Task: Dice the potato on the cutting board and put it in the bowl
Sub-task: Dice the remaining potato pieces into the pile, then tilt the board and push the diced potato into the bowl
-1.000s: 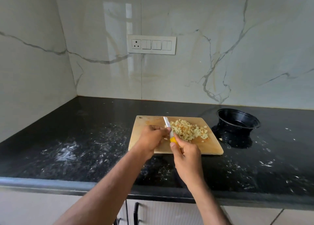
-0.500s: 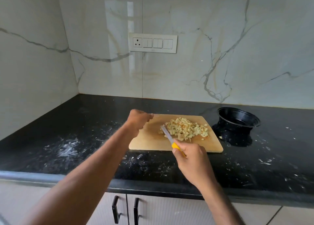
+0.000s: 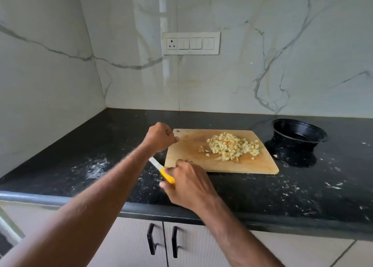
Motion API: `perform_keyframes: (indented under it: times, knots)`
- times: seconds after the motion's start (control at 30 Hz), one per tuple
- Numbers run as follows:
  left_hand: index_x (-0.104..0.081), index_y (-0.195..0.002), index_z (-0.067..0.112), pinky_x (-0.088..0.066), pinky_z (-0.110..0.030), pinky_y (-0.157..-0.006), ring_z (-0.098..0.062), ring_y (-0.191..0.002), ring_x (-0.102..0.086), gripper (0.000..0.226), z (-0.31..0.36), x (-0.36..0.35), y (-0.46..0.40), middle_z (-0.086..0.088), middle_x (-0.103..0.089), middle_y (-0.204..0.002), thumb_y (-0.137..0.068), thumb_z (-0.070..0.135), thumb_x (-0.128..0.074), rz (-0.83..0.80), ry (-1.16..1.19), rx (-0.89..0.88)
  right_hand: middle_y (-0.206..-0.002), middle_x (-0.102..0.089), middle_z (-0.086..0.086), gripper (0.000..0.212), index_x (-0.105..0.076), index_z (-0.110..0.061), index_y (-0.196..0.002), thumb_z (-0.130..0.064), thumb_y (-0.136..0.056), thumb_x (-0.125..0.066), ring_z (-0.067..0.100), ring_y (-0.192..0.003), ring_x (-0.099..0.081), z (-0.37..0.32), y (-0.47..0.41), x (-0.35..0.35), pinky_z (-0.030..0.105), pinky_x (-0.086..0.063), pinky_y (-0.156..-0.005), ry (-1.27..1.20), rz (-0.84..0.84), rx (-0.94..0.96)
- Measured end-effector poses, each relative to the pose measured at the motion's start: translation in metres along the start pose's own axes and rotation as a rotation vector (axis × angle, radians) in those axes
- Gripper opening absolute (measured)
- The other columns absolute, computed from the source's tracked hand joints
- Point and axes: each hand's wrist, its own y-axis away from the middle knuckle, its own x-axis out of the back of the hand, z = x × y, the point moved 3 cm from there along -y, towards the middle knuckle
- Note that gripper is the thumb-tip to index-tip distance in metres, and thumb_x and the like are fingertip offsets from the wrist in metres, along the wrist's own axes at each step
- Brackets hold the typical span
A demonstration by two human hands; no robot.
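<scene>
**Knife gripped off the board, diced potato heaped beyond it**

The right hand (image 3: 187,184) is curled round the yellow handle of a knife (image 3: 162,171), whose pale blade points away to the left and passes behind the left forearm. Up and to the left of that grip, the left hand (image 3: 160,137) is closed in a loose fist at the far left corner of the cutting board (image 3: 260,164); whether it touches the board, or holds anything, cannot be told.

Just beyond the knife hand lies the wooden board, and on its far right part sits the heap of diced potato (image 3: 234,146), with a few stray pieces around it. Further right, apart from the board, a black bowl (image 3: 299,132) stands on the countertop (image 3: 302,184).

The black stone countertop is streaked with white smears and specks on both sides of the grip. Behind it rise white marble-patterned walls meeting in a corner, with a switch plate (image 3: 190,43) above the board. Below the counter edge are pale cabinet doors with black handles (image 3: 150,238).
</scene>
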Motion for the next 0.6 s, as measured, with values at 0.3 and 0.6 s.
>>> perform_keyframes:
  times: [0.3,0.6]
  knots:
    - [-0.077,-0.092,0.014,-0.052,-0.028,-0.071,-0.014,-0.081,-0.065,0.019,0.127,-0.098,-0.009,0.002,-0.071,-0.086,-0.082,0.029,-0.083,-0.208,0.102,-0.282,-0.098,-0.075,0.005,0.023,-0.077,-0.019,-0.109,-0.028,-0.093,-0.062,0.025,-0.088,-0.069,0.201,0.043,0.091,0.035,-0.059,-0.081,0.011,0.278,-0.703]
    - [-0.072,-0.082,0.005,-0.055,-0.036,-0.076,-0.019,-0.081,-0.066,0.03,0.229,-0.178,-0.031,-0.006,-0.071,-0.081,-0.078,0.034,-0.08,-0.321,0.079,-0.383,-0.125,-0.063,0.016,0.06,-0.055,-0.006,-0.128,-0.048,-0.087,-0.069,0.038,-0.12,-0.057,0.342,0.087,0.122,0.045,-0.053,-0.093,-0.231,0.435,-1.351]
